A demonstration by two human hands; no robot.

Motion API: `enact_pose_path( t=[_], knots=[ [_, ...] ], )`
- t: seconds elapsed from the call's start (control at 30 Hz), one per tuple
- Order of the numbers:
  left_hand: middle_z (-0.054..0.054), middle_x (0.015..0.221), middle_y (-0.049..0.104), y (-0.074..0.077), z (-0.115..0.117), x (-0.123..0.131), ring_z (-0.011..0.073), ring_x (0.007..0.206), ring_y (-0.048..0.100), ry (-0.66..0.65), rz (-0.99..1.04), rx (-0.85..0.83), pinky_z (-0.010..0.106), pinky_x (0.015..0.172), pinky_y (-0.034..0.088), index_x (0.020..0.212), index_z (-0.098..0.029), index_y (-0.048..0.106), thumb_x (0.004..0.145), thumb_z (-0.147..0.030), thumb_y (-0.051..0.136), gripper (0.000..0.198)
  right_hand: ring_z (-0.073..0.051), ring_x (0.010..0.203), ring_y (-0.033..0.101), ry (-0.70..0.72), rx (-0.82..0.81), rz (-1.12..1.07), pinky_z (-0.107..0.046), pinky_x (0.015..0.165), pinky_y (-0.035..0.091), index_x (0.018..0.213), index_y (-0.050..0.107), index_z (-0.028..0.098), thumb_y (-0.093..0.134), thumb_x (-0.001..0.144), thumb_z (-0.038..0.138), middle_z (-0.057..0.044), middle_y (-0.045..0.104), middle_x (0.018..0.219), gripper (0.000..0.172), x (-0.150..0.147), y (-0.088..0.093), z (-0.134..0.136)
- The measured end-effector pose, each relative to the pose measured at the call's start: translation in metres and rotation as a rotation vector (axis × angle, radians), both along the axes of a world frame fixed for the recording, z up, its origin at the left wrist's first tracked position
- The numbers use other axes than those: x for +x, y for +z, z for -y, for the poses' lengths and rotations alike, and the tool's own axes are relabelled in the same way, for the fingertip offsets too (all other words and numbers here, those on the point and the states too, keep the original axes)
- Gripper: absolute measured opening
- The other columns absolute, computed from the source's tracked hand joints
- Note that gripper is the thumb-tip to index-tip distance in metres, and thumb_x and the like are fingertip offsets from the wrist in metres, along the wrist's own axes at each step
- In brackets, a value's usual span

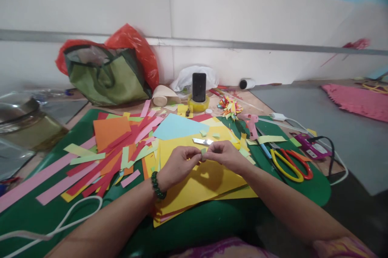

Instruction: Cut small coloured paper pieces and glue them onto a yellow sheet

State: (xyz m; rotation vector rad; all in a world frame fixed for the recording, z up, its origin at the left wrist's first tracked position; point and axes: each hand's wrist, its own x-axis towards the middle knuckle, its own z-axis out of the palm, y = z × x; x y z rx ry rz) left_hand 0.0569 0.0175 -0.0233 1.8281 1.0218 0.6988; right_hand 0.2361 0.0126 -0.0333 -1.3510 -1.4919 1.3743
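Observation:
Over a stack of yellow paper (182, 185), my left hand (183, 161) and my right hand (227, 157) meet fingertip to fingertip. Between them they pinch a small piece of green paper (203, 152), partly hidden by the fingers. Just beyond the hands lies a craft knife (202, 141), its blade pointing left. A light blue paper sheet (178, 126) rests on the far part of the stack, with small green scraps near its right edge.
Coloured paper strips (112, 153) spread across the green mat (236, 217) on the left. Scissors (291, 165), a pink glue gun (251, 122) and a purple device (315, 147) with cables lie right. Behind stand a phone (199, 87), a paper-strip ball (229, 106) and a green bag (109, 76).

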Motion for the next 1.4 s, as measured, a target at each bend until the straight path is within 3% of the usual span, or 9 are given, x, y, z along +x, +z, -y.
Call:
enact_pose_path(
  t=[0.37, 0.53, 0.73, 0.8, 0.87, 0.97, 1.07, 1.2, 1.4],
  knots=[
    [0.003, 0.071, 0.072, -0.004, 0.001, 0.000, 0.0150, 0.069, 0.065, -0.019, -0.063, 0.062, 0.023, 0.066, 0.046, 0.070, -0.016, 0.068, 0.080, -0.020, 0.049, 0.022, -0.012, 0.062, 0.047, -0.020, 0.101, 0.024, -0.026, 0.060, 0.037, 0.074, 0.059, 0.017, 0.072, 0.062, 0.041, 0.001, 0.056, 0.065, 0.030, -0.002, 0.001, 0.000],
    [0.004, 0.078, 0.074, -0.004, 0.001, 0.000, 0.0162, 0.073, 0.066, -0.038, -0.099, 0.058, 0.024, 0.070, 0.048, 0.079, -0.015, 0.071, 0.079, -0.019, 0.050, 0.021, -0.010, 0.057, 0.045, 0.028, 0.045, -0.010, -0.025, 0.056, 0.035, 0.064, 0.055, 0.017, 0.069, 0.062, 0.045, 0.002, 0.054, 0.061, 0.032, 0.000, 0.000, 0.000],
    [0.005, 0.071, 0.072, 0.025, -0.012, -0.032, 0.0159, 0.057, 0.065, -0.106, -0.363, -0.143, 0.023, 0.053, 0.047, 0.095, -0.014, 0.070, 0.080, -0.031, 0.055, 0.027, -0.012, 0.054, 0.047, -0.022, 0.262, 0.358, -0.025, 0.051, 0.035, 0.060, 0.059, 0.018, 0.060, 0.066, 0.044, 0.000, 0.057, 0.057, 0.027, 0.021, 0.021, -0.009],
    [0.004, 0.069, 0.071, 0.044, -0.021, -0.058, 0.0159, 0.059, 0.065, 0.002, -0.557, -0.063, 0.023, 0.055, 0.047, 0.087, -0.017, 0.072, 0.080, -0.035, 0.057, 0.025, -0.013, 0.052, 0.049, -0.083, 0.408, 0.554, -0.024, 0.049, 0.034, 0.062, 0.061, 0.019, 0.059, 0.069, 0.041, -0.001, 0.060, 0.058, 0.023, 0.028, 0.026, -0.018],
    [0.006, 0.081, 0.073, 0.061, -0.029, -0.089, 0.0195, 0.075, 0.067, 0.347, -0.810, 0.112, 0.025, 0.065, 0.048, 0.086, -0.019, 0.073, 0.081, -0.032, 0.055, 0.022, -0.014, 0.052, 0.052, -0.143, 0.503, 0.773, -0.024, 0.048, 0.033, 0.065, 0.062, 0.021, 0.059, 0.071, 0.035, -0.001, 0.063, 0.060, 0.016, 0.031, 0.027, -0.029],
    [0.007, 0.103, 0.072, 0.072, -0.043, -0.137, 0.0265, 0.096, 0.065, 0.762, -1.088, 0.078, 0.031, 0.074, 0.050, 0.094, -0.023, 0.073, 0.081, -0.030, 0.055, 0.023, -0.017, 0.060, 0.060, -0.177, 0.569, 1.111, -0.024, 0.050, 0.030, 0.073, 0.063, 0.020, 0.058, 0.076, 0.028, -0.002, 0.069, 0.070, 0.010, 0.027, 0.020, -0.043],
    [0.008, 0.105, 0.072, 0.065, -0.056, -0.170, 0.0275, 0.098, 0.065, 0.734, -1.142, -0.016, 0.031, 0.077, 0.051, 0.091, -0.022, 0.073, 0.078, -0.032, 0.060, 0.021, -0.020, 0.070, 0.064, -0.147, 0.630, 1.330, -0.026, 0.052, 0.028, 0.082, 0.064, 0.019, 0.053, 0.084, 0.024, -0.007, 0.072, 0.079, 0.013, 0.020, 0.008, -0.053],
    [0.007, 0.101, 0.073, 0.049, -0.066, -0.176, 0.0252, 0.095, 0.066, 0.567, -1.156, -0.064, 0.027, 0.076, 0.051, 0.088, -0.021, 0.073, 0.072, -0.033, 0.065, 0.021, -0.021, 0.077, 0.066, -0.036, 0.582, 1.393, -0.026, 0.055, 0.031, 0.090, 0.064, 0.017, 0.049, 0.089, 0.024, -0.009, 0.072, 0.085, 0.017, 0.015, -0.001, -0.062],
    [0.013, 0.112, 0.070, 0.047, -0.064, -0.183, 0.0307, 0.103, 0.064, 0.688, -1.153, -0.045, 0.034, 0.081, 0.050, 0.092, -0.019, 0.072, 0.072, -0.025, 0.060, 0.024, -0.023, 0.083, 0.067, 0.070, 0.554, 1.322, -0.027, 0.058, 0.040, 0.107, 0.065, 0.019, 0.048, 0.081, 0.014, -0.010, 0.072, 0.099, 0.031, 0.025, 0.000, -0.057]
  ],
)
